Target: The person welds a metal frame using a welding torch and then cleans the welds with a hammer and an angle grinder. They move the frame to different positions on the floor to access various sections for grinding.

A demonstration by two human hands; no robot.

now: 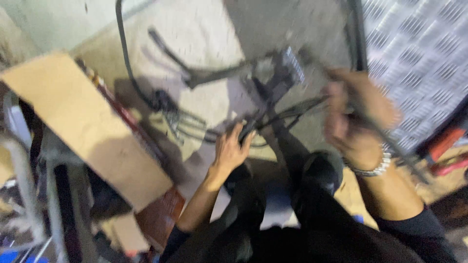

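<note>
My left hand (pixel 230 148) reaches down to a dark bicycle part on the floor, its fingers closed around a black bar or cable end (pixel 247 130). Just beyond lies a black pedal and crank (pixel 285 73) with thin black cables (pixel 297 108) running across it. My right hand (pixel 353 119), with a silver wristband, is raised and blurred, gripping a long thin dark rod (pixel 385 139) that slants down to the right. My dark trousers and knee (pixel 319 170) fill the lower middle.
A brown cardboard box flap (pixel 83 122) juts in at left above metal frames (pixel 29 195). A black hose (pixel 124 53) curves over the concrete floor. A chequered metal plate (pixel 419 58) covers the upper right. Red tools (pixel 446 146) lie at right.
</note>
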